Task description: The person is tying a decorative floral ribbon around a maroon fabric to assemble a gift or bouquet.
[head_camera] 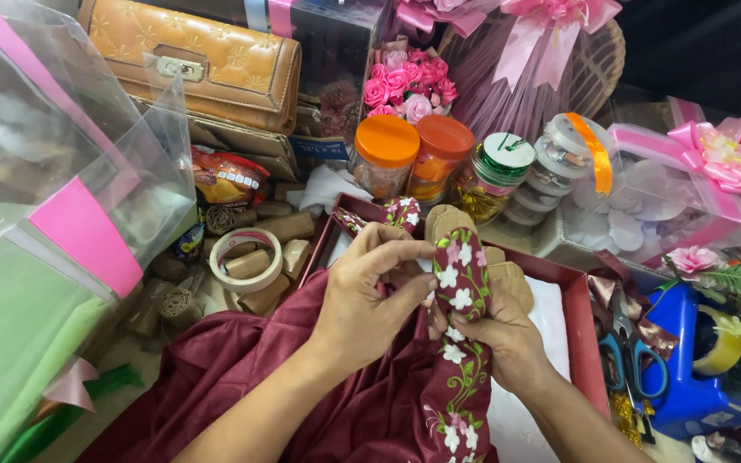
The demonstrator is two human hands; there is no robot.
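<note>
My left hand (362,300) and my right hand (508,339) meet over a shallow red box (581,326). Both hold a maroon cloth (302,386) with a strip of white and pink embroidered flowers (462,283). The fingers of my left hand pinch the top of the strip, which is folded into a rounded loop. My right hand supports the strip from below and behind. The cloth trails down toward me across the box's front. Tan cardboard pieces (508,274) and a white lining show inside the box behind my hands.
Behind the box stand two orange-lidded jars (388,150), a green-wire jar (495,171) and a ribbon jar (563,159). A tape roll (246,257) and cardboard tubes lie left. Blue-handled scissors (632,347) and a blue tape dispenser (688,369) sit right. A tan purse (207,56) is at the back.
</note>
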